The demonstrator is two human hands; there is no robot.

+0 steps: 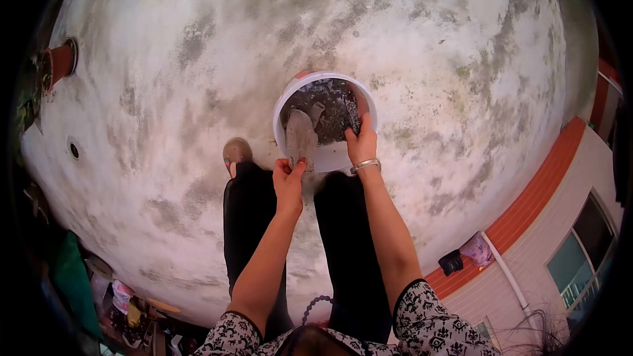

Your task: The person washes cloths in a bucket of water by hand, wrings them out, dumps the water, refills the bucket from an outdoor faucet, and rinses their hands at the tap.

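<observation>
The left hand [290,175], fingertips pinched together, gripped the lower end of a grey-brown, limp cloth [301,135], which hung partly inside a round white plastic bucket [280,102]. Dark, murky matter [336,102] lay in the bucket. The right hand [361,145] reached over the near right rim, fingers inside, partly curled; whether they grasped anything could not be determined. The bucket was above stained, whitish ground [435,92].

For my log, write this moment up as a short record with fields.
Container: white bucket
Contents: dark, wet-looking material, exact kind unclear
Left hand: pinching the near end of a grey cloth
Right hand: at the bucket's right side, fingers inside the rim
Ground: pale, with dark stains
Far left: reddish-brown pot
</observation>
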